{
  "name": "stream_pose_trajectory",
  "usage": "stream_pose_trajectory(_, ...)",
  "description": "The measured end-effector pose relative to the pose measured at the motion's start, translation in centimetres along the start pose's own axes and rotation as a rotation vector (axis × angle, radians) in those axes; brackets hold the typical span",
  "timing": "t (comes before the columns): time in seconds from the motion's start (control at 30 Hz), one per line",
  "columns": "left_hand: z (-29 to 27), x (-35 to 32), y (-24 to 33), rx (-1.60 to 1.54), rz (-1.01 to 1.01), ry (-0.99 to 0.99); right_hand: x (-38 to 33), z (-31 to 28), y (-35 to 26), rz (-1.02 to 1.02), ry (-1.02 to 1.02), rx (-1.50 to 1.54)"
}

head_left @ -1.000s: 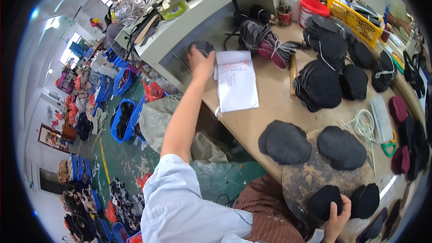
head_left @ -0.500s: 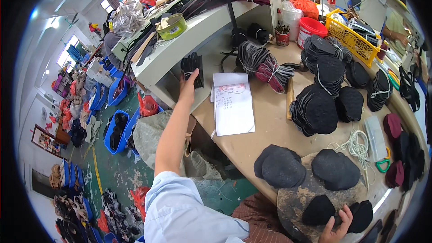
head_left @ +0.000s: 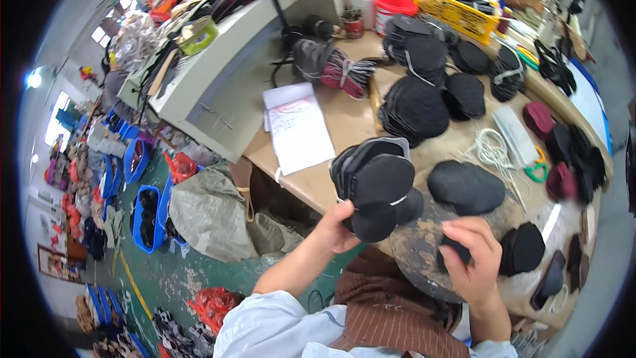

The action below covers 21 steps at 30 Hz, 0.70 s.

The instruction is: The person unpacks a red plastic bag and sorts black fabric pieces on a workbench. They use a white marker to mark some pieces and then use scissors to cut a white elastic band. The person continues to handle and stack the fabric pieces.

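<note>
My left hand [head_left: 339,231] is closed on a bundle of black, rounded fabric pieces [head_left: 381,182], tied with a pale string and held above the table's front edge. Part of a dark stack shows behind the bundle. Raised over a worn round board [head_left: 417,252], my right hand [head_left: 478,255] has its thumb and fingers apart. A small black piece [head_left: 456,250] shows between them, apparently lying on the board. Farther back on the board sits a black rounded stack [head_left: 466,187]. Another small black stack [head_left: 523,248] stands right of my right hand.
Tied black stacks [head_left: 414,109] stand at mid-table, with a white paper pad [head_left: 299,129] to their left. White cord [head_left: 492,151], green-handled scissors [head_left: 536,171] and a clear box [head_left: 515,136] lie right. A raised shelf [head_left: 218,59] borders the left; a yellow basket [head_left: 457,10] stands behind.
My left hand has come back from the shelf's opening with the black bundle, now over the table. My right hand has lifted off the small black pieces. The view has shifted.
</note>
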<state>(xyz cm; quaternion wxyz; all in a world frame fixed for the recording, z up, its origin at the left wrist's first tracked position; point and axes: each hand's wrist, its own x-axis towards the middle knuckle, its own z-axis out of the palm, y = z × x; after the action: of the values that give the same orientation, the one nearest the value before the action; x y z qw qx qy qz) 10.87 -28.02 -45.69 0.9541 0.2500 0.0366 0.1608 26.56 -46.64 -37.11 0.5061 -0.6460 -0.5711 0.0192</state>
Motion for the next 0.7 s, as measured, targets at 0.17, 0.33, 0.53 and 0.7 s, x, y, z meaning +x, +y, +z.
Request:
stream_pose_trajectory(0.17,2.3,-0.3,-3.7,0.110,-0.053,0.064,2.0,-1.3,-0.8,-0.051,-0.035,-0.101)
stream_pose_trajectory(0.33,3.8,-0.8,-4.3,0.234,-0.055,0.020,1.0,-1.6,-0.6,-0.002,-0.136,-0.084)
stream_pose_trajectory(0.53,4.2,-1.1,-4.7,0.202,-0.092,0.006,-0.8,-0.9,0.2,-0.128,-0.024,-0.067)
stream_pose_trajectory(0.7,4.0,-1.5,-4.9,0.201,-0.118,-0.011,-0.9,-1.7,0.4,-0.092,-0.111,-0.020)
